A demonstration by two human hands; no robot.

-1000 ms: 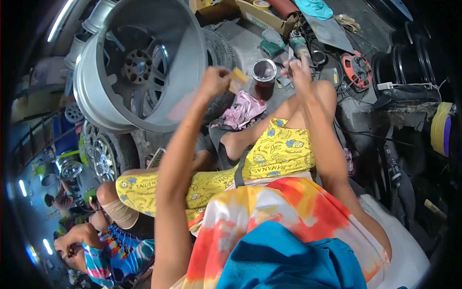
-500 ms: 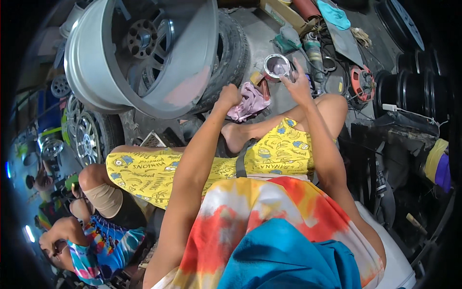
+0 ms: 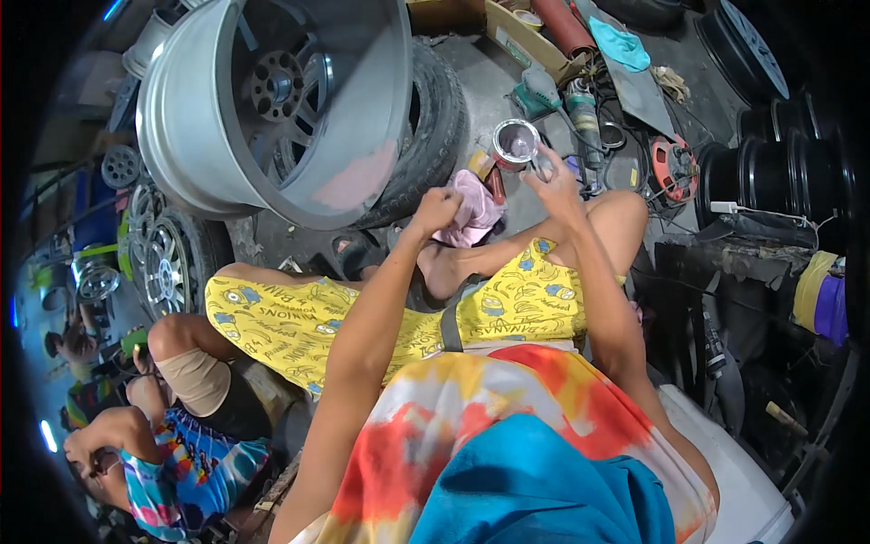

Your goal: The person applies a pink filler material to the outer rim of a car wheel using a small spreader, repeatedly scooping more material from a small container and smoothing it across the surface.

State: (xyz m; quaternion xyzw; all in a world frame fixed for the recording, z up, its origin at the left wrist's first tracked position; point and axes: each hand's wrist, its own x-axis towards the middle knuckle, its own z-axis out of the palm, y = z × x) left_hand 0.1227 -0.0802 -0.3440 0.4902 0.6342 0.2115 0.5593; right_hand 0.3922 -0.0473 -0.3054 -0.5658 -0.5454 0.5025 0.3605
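Note:
My left hand is closed, knuckles up, beside a crumpled pink cloth. What its fingers hold, if anything, is hidden. To the right, my right hand reaches toward an uncovered can with a greyish paste inside. Its thumb and index finger are apart, close to the can's near right side; I cannot tell whether they touch it. A red-handled tool lies between the cloth and the can. At the upper left, a large grey wheel rim carries a pinkish patch on its inner wall.
Behind the rim stands a black tire. A green power sander, a grinder and a red cable reel lie beyond my right hand. Black rims line the right. Another person sits at lower left.
My left hand has drawn slightly nearer to me, and the pink cloth's folds look different. My right hand's raised index finger has bent lower beside the can. The view has shifted a little.

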